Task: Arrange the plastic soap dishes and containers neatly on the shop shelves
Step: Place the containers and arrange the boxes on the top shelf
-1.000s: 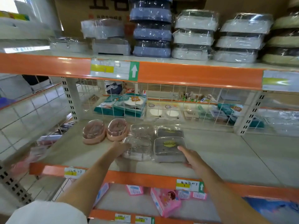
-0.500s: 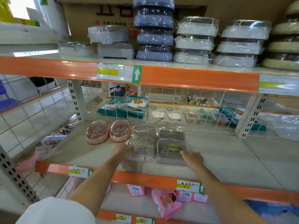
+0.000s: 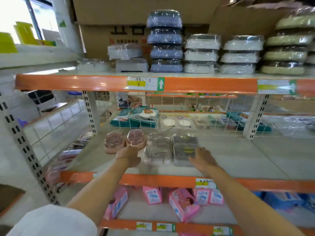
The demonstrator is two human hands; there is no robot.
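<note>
On the middle shelf (image 3: 238, 155) stand two pink domed soap dishes (image 3: 113, 142) (image 3: 135, 139) side by side. To their right are two clear dishes, front (image 3: 157, 153) and back (image 3: 159, 137). Two grey lidded containers with yellow labels come after them, front (image 3: 182, 151) and back (image 3: 185, 139). My left hand (image 3: 128, 155) reaches in between the right pink dish and the front clear dish and touches them; its fingers are mostly hidden. My right hand (image 3: 202, 158) rests with its fingers on the front grey container's right front corner.
The top shelf holds wrapped stacks of blue (image 3: 165, 48), white (image 3: 202, 53) and cream (image 3: 286, 51) containers. A wire grid (image 3: 187, 113) backs the middle shelf, with a slotted post (image 3: 92, 113) at left. Pink packages (image 3: 183, 204) lie on the shelf below the orange rail (image 3: 162, 181).
My right hand slid from the grey container's side onto its front right corner. My left hand shifted left toward the pink dish. The view tilted upward.
</note>
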